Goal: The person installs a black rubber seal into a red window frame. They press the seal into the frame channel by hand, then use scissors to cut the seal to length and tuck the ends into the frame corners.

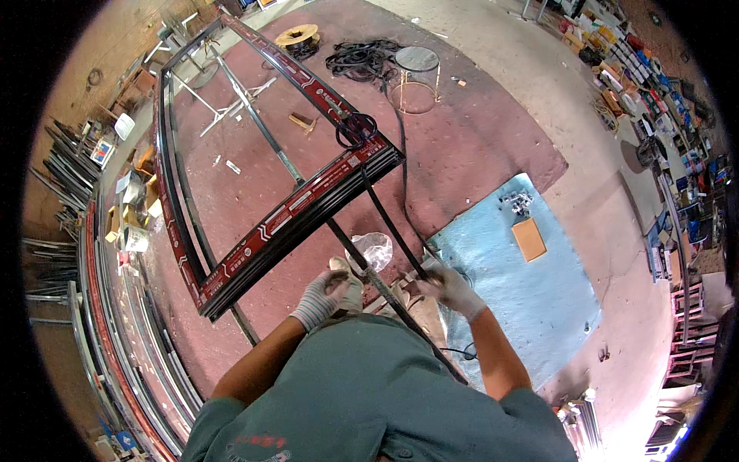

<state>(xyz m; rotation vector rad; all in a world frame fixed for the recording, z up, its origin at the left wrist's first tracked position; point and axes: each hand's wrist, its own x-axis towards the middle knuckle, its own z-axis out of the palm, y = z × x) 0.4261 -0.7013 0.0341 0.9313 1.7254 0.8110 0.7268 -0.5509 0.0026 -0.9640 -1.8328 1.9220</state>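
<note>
A large rectangular window or door frame (296, 202), dark with red film on its faces, lies raised on supports ahead of me. From its near right corner a black rubber strip (391, 229) runs down toward me. My right hand (450, 291), in a whitish work glove, is closed round the lower part of this strip. My left hand (318, 302), also gloved, is held just below the frame's near edge, left of a metal support bar (371, 279). Its fingers are curled; whatever they may hold is hidden. A coiled black strip (356, 131) hangs on the frame's corner.
A blue sheet (493, 239) lies on the floor at right, bearing a brown box (529, 239) and small metal parts (517, 204). Beyond the frame are a round stool (416, 60), black coils (360, 58) and a yellow spool (297, 36). Long profiles (127, 331) line the left.
</note>
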